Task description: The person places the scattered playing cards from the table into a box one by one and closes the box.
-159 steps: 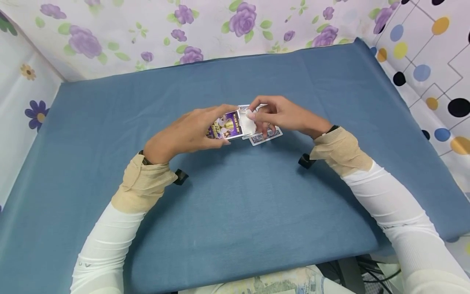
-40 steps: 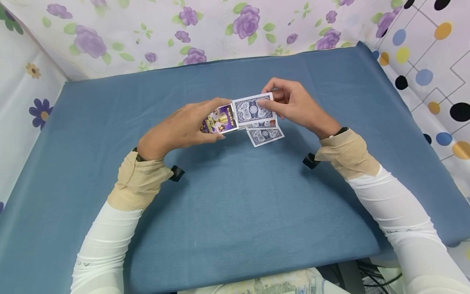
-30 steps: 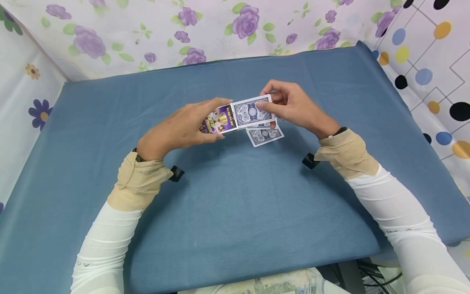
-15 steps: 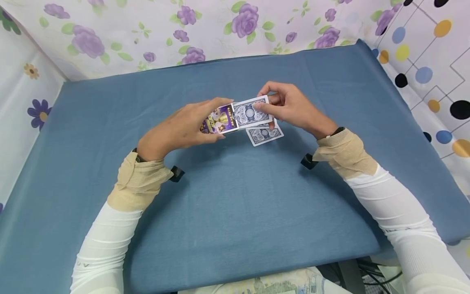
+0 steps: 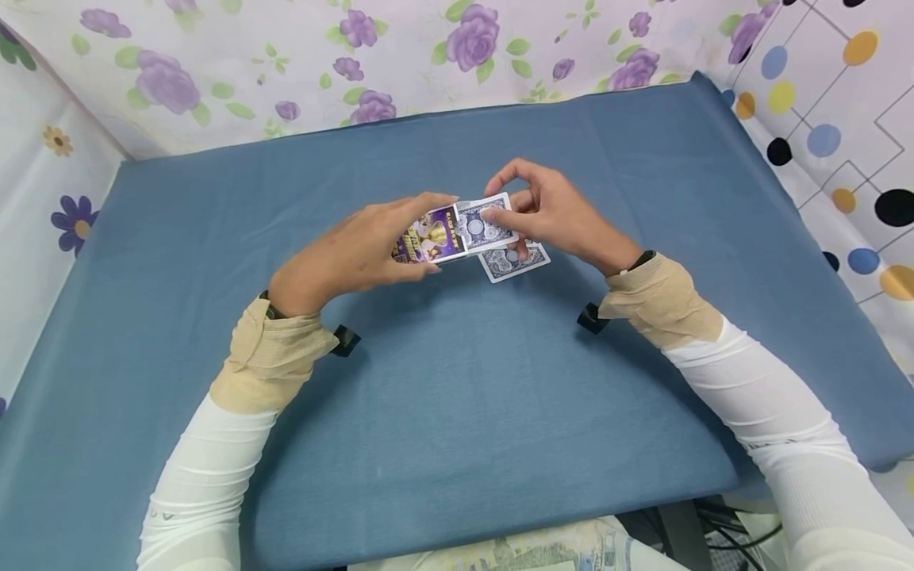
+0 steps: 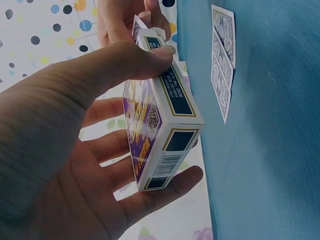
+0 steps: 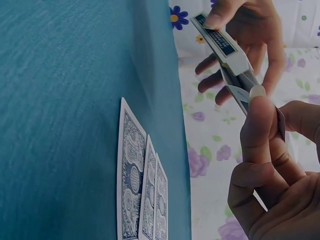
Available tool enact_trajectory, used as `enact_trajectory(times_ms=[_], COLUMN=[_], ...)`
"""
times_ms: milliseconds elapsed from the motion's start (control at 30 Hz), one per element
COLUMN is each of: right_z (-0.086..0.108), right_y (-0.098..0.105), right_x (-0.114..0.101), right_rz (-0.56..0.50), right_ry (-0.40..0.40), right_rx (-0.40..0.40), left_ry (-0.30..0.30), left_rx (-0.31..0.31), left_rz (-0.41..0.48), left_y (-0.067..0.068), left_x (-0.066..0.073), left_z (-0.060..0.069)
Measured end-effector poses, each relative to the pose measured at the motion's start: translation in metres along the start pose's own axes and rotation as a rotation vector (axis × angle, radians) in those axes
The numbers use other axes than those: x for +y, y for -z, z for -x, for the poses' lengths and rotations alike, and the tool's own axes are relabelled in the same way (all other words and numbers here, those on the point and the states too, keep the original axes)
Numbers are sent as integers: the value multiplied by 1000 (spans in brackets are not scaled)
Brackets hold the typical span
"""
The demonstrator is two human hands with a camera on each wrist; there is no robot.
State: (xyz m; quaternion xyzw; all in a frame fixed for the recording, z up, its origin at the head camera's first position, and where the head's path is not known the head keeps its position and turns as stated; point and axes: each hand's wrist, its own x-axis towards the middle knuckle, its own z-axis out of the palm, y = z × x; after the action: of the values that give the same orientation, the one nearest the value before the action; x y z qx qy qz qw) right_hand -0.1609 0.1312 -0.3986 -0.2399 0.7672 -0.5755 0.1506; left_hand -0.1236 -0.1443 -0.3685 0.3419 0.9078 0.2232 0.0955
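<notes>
My left hand (image 5: 350,250) grips a purple and white card box (image 5: 435,235) above the blue cloth; the left wrist view shows the box (image 6: 165,120) between thumb and fingers. My right hand (image 5: 560,210) pinches a blue-backed card (image 5: 477,228) at the box's right end, its left part within the box mouth. In the right wrist view the thumb and fingers of the right hand (image 7: 275,170) hold the card beside the open box end (image 7: 232,62). Below them, overlapping cards (image 5: 510,266) lie face down on the cloth, partly hidden in the head view.
A blue cloth (image 5: 443,396) covers the table, with its near edge by the person's lap. Floral sheeting (image 5: 286,63) stands behind, and dotted sheeting (image 5: 835,143) at the right. Cables (image 5: 735,539) show below the near edge at the right.
My right hand has moved left and slightly down toward the box, and the card has slid further into it. The left hand has hardly moved, still gripping the box.
</notes>
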Motion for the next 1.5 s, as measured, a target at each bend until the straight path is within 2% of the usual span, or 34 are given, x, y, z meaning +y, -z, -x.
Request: enact_trajectory(times_ms=[267,600,700,1000,1500], right_z=[4,3,4,3,1], right_y=[-9,0,1,-1,-4], right_x=[-9,2,3,4,4], right_rz=[51,-45,-64,-56,-60], right_ry=[50,42,51,92,80], right_rx=[-26,-12,-30,-78,-85], left_ry=[-5,-11,-15,-29,-32], left_rx=[-1,5,5,2,14], left_rz=[13,12,11,2,17], left_y=[-2,1,0,0,-1], left_x=[0,1,1,6,3], left_z=[1,-1,-1,-2,1])
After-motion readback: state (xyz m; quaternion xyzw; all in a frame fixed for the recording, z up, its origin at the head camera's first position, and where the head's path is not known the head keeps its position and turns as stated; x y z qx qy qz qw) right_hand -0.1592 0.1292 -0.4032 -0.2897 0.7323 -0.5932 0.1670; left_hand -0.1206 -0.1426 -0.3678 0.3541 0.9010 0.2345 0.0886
